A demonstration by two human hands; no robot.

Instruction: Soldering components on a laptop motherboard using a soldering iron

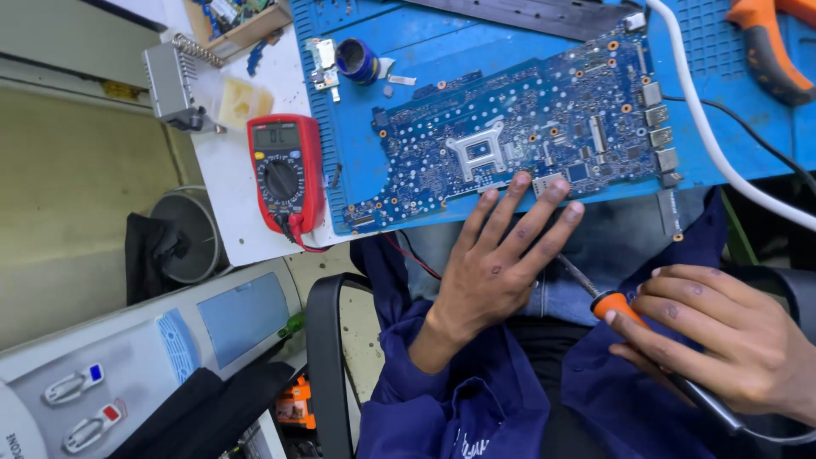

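Observation:
A blue circuit board (527, 119) lies on a blue work mat (408, 42) at the table's near edge. My left hand (497, 255) is spread flat, its fingertips resting on the board's front edge. My right hand (731, 336) grips a tool with an orange collar and dark handle (629, 319) like a pen. Its thin metal shaft runs up under my left fingers. The tip is hidden.
A red multimeter (285, 166) lies left of the mat. A small blue roll of tape (357, 61) sits at the mat's top left. A white cable (722, 153) and orange-handled pliers (769, 51) lie at the right. A grey machine (127, 365) stands lower left.

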